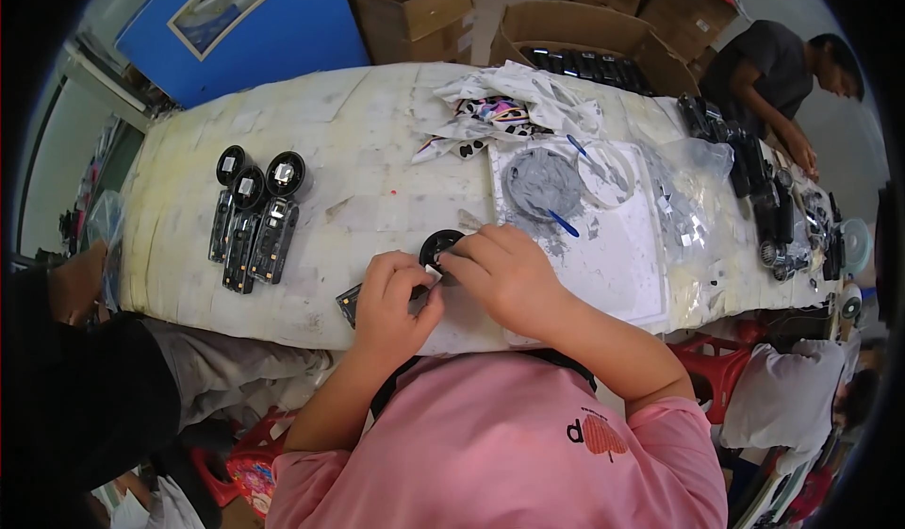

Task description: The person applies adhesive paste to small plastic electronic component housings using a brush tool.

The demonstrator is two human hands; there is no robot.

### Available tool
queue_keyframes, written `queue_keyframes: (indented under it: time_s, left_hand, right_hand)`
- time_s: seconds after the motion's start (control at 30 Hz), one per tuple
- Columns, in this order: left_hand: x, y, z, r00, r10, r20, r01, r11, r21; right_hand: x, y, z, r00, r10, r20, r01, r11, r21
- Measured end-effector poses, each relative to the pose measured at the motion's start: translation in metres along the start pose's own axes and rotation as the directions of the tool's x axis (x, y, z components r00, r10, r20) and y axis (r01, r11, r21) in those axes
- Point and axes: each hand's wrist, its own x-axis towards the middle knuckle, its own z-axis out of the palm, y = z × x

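A black device with a round head and a long body lies at the table's near edge in front of me. My left hand is closed over its body, thumb and fingers bent near the neck. My right hand reaches in from the right, fingertips pinched together at the lower rim of the round head. Between the two hands shows a small white piece; which fingers grip it is hard to make out. Three similar black devices lie side by side at the left, with pale squares inside their round heads.
Right of my hands, a white board bears a tub of grey paste, a white ring and blue-handled tools. Crumpled white sheets lie beyond. Black parts line the right edge, beside another person. Someone sits at left.
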Motion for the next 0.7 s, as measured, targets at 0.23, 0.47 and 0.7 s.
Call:
queue_keyframes:
  time_s: [0.23, 0.47, 0.7]
  left_hand:
    - [0.002, 0.0, 0.003, 0.999, 0.032, -0.027, -0.032, 0.999, 0.008]
    - [0.0, 0.001, 0.005, 0.999, 0.021, -0.039, -0.02, 1.0, 0.02]
    - [0.0, 0.001, 0.007, 0.998, 0.015, -0.055, -0.013, 1.0, 0.025]
  right_hand:
    - [-0.009, 0.001, 0.004, 0.999, 0.034, -0.027, -0.032, 0.997, 0.069]
    - [-0.012, -0.002, 0.005, 0.995, 0.096, -0.015, -0.094, 0.989, 0.115]
    - [-0.019, -0.003, -0.018, 0.96, 0.277, -0.04, -0.269, 0.953, 0.138]
